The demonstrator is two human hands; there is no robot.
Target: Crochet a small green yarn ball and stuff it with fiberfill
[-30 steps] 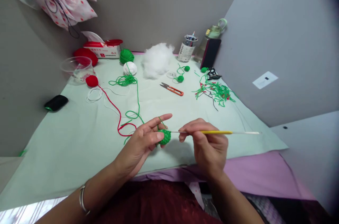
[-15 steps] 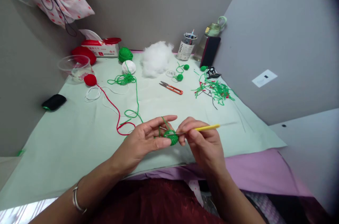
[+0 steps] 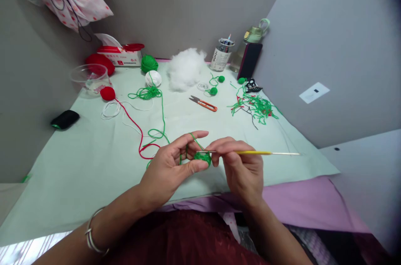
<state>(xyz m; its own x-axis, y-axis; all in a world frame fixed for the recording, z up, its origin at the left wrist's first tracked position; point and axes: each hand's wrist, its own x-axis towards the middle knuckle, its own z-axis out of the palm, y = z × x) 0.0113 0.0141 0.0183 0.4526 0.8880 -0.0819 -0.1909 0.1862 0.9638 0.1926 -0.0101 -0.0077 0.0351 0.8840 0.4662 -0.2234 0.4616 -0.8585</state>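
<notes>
My left hand (image 3: 171, 162) pinches a small green crochet piece (image 3: 203, 158) between thumb and fingers. Green yarn (image 3: 196, 141) runs over its raised index finger down to the piece. In my right hand (image 3: 239, 165) is a crochet hook (image 3: 255, 152) with a yellow grip, lying nearly level. Its metal tip reaches left to the top edge of the green piece; whether it sits inside a stitch I cannot tell. The working strand trails from a loose heap of green yarn (image 3: 149, 93) further back on the table.
Orange thread snips (image 3: 203, 103) lie beyond my hands, with white stuffing (image 3: 187, 69) behind. Green yarn scraps (image 3: 260, 107) are heaped at the right near a phone (image 3: 249, 61). Left are a red yarn ball (image 3: 108, 93), a clear tub (image 3: 89, 78) and a black case (image 3: 65, 119).
The hook has turned from sloping up at its right end to nearly level, its back end now clearly visible. The green piece has tilted slightly in my left hand.
</notes>
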